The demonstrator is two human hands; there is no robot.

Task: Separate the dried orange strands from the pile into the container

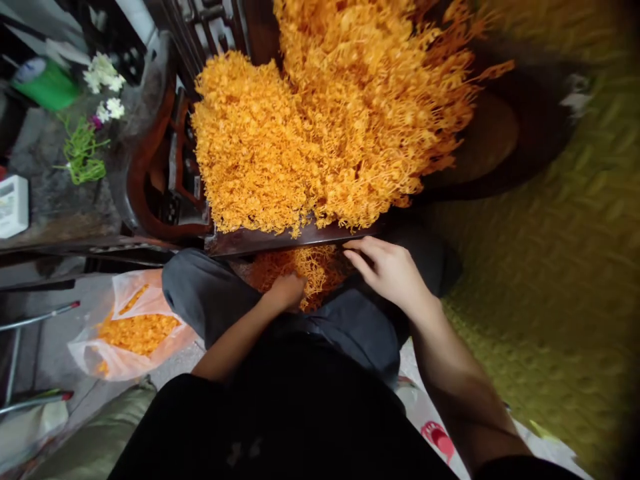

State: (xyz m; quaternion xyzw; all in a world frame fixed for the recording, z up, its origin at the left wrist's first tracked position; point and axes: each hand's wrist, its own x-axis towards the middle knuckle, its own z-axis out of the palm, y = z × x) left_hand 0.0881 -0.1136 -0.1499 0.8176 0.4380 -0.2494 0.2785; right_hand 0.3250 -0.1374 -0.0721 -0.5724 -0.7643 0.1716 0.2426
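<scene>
My left hand (289, 292) is closed low between my knees, against a tangle of orange strands (320, 267). What its fingers hold, if anything, is hidden. My right hand (385, 267) is at the front edge of a dark wooden seat (280, 241), with thumb and forefinger apart and no object visible between them. On that seat, just beyond both hands, lies a big heap of orange, thread-like flower clusters (255, 147). A taller, looser orange mass (370, 113) leans beside it on the right.
A carved armrest (145, 167) borders the seat on the left. Past it, a dark surface bears green stems (83, 157), white flowers (103, 73), a green roll (46, 83) and a white device (13, 207). A plastic bag (135, 330) with orange pieces lies on the floor. Yellowish textured matting (540, 267) covers the right.
</scene>
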